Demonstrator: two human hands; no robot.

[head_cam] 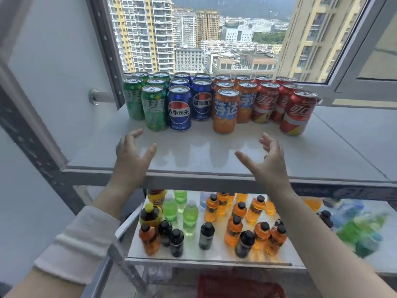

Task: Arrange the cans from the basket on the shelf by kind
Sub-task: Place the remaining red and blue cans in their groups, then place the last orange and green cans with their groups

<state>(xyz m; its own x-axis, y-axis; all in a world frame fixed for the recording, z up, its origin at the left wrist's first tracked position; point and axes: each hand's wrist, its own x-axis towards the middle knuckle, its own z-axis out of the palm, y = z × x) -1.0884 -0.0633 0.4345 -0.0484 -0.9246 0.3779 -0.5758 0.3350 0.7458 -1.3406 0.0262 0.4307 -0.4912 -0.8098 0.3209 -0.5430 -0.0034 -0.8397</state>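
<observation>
Cans stand upright in rows at the back of the top shelf [214, 166], grouped by colour. From left to right there are green cans [154, 108], blue cans [179, 108], orange cans [225, 111] and red cans [297, 114]. My left hand [131, 160] hovers over the shelf's front part, fingers spread, holding nothing, a short way in front of the green and blue cans. My right hand [266, 162] is also open and empty, in front of the orange and red cans. A red basket [240, 287] shows at the bottom, under the lower shelf.
A lower shelf [193, 257] holds several bottles [233, 231] of orange, green and dark drinks. Behind the cans is a window [214, 39] with its frame open at right. A grey metal upright [32, 143] runs along the left side.
</observation>
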